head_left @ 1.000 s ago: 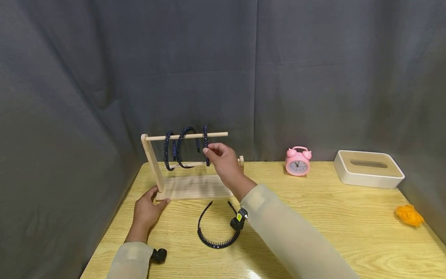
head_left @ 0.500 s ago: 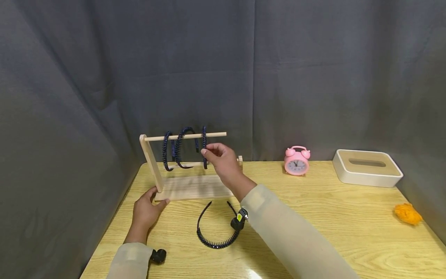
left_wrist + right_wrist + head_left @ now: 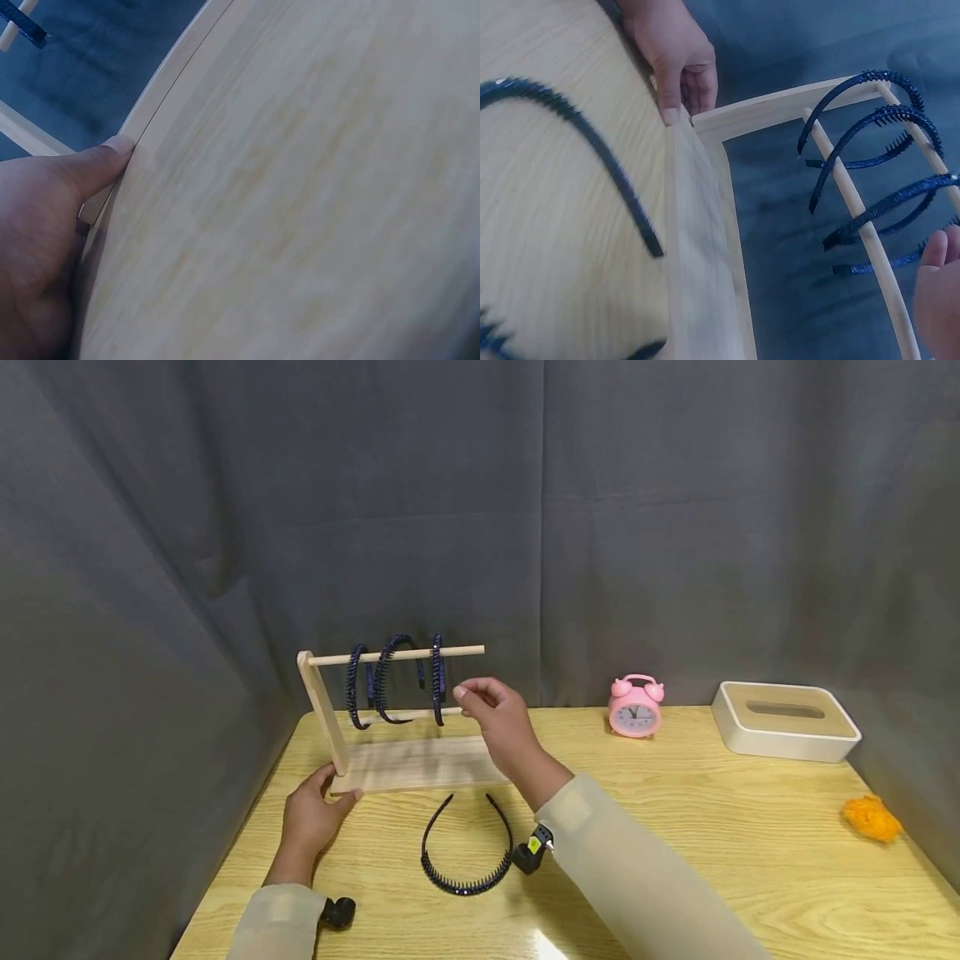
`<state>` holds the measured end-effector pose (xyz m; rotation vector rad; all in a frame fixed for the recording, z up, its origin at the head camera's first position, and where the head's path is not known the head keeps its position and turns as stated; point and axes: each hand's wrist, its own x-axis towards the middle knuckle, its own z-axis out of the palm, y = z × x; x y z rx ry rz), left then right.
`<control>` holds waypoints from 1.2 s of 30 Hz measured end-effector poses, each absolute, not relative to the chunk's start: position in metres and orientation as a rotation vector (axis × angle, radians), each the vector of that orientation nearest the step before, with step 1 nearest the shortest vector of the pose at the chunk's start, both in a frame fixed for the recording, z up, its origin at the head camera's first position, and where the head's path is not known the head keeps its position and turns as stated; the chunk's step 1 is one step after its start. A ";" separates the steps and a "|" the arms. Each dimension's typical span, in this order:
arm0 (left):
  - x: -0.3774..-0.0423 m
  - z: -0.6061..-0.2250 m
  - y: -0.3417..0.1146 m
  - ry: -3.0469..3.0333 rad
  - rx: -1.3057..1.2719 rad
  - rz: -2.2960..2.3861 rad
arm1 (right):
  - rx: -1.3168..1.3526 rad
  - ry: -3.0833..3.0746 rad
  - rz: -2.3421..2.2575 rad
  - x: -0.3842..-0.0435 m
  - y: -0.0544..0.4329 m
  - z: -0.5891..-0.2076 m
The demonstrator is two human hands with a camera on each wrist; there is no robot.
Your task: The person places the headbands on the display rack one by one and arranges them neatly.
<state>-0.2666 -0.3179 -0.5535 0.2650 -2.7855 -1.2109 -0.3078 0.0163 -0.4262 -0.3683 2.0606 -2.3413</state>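
Observation:
Three dark blue toothed headbands hang on the upper rod of a wooden stand (image 3: pixel 420 766). My right hand (image 3: pixel 504 722) is just right of the rightmost headband (image 3: pixel 437 681), apart from it, with thumb and forefinger close together and nothing between them. At the stand's left end, my left hand (image 3: pixel 311 814) grips the base corner, its thumb on the front edge. That thumb also shows against the wood beside the hand (image 3: pixel 37 225) in the left wrist view. Another toothed headband (image 3: pixel 465 888) lies on the table in front of the stand, its ends pointing toward the base.
A pink alarm clock (image 3: pixel 634 717) stands at the back of the table (image 3: pixel 675 827), right of the stand. Farther right is a white tissue box (image 3: pixel 787 745) with a wood-coloured top. An orange fuzzy bundle (image 3: pixel 872 818) lies near the right edge. Grey curtains (image 3: pixel 675 527) surround the table.
My right hand has let go of the rightmost headband and drawn back a little to the right and down. The headband stays hanging on the rod. My left hand keeps its grip.

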 end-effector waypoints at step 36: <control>-0.266 -0.552 -0.317 -2.802 0.276 -1.197 | -1.529 2.490 -0.555 -0.246 0.103 -0.505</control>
